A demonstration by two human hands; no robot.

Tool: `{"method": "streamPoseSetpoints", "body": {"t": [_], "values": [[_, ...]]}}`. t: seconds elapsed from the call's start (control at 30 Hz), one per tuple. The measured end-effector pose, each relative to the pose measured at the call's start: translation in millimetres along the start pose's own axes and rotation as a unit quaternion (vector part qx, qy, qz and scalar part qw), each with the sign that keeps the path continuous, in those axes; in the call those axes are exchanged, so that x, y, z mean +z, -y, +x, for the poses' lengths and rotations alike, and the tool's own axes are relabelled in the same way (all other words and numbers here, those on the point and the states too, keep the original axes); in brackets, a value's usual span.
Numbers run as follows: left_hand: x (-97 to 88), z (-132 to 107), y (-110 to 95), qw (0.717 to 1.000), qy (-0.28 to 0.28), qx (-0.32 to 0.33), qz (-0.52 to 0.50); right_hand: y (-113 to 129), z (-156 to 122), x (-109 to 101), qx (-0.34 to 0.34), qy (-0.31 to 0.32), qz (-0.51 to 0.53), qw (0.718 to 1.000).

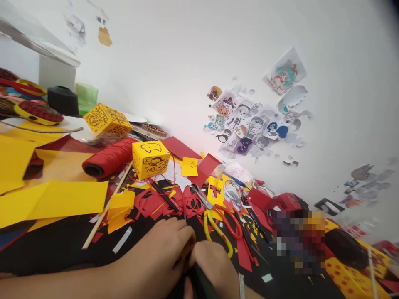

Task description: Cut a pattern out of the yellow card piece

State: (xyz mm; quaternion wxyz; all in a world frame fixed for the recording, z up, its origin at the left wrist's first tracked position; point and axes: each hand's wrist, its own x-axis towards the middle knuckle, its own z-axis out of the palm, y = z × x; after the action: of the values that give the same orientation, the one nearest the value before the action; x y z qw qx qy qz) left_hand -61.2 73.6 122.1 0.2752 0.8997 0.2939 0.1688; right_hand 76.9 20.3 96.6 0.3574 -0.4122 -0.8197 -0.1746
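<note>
My left hand (162,253) and my right hand (212,263) are pressed together at the bottom centre, fingers curled. A dark tool handle (199,284) runs down between them; my right hand seems wrapped on it. What my left fingers pinch is hidden. Just beyond my hands lie scissors (218,224) with one yellow and one red loop, on a litter of red and yellow paper scraps (162,203). Two yellow paper cubes with black drawings stand further off, one (150,158) by a red thread spool (109,158), the other (106,119) behind it.
Yellow paper sheets (62,199) and a wooden stick (106,207) lie at left. Cartoon stickers (249,124) cover the white wall. A black container (62,99) and green cup (86,96) stand at back left. More patterned yellow paper (355,278) lies at the right.
</note>
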Motion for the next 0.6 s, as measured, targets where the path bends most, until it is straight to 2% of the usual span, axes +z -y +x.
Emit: {"method": "streamPoseSetpoints", "body": {"t": [0.3, 0.43, 0.6], "values": [[1.5, -2.1, 1.1, 1.000, -0.006, -0.010, 0.023, 2.2, -7.3, 0.9, -0.030, 0.057, -0.088, 0.994], [0.4, -1.8, -0.3, 1.000, -0.010, -0.009, 0.025, 3.5, -6.5, -0.3, -0.057, 0.075, -0.093, 0.991], [2.1, -1.7, 2.1, 1.000, -0.010, -0.010, 0.021, 4.8, -7.9, -0.6, -0.053, 0.072, -0.078, 0.993]]}}
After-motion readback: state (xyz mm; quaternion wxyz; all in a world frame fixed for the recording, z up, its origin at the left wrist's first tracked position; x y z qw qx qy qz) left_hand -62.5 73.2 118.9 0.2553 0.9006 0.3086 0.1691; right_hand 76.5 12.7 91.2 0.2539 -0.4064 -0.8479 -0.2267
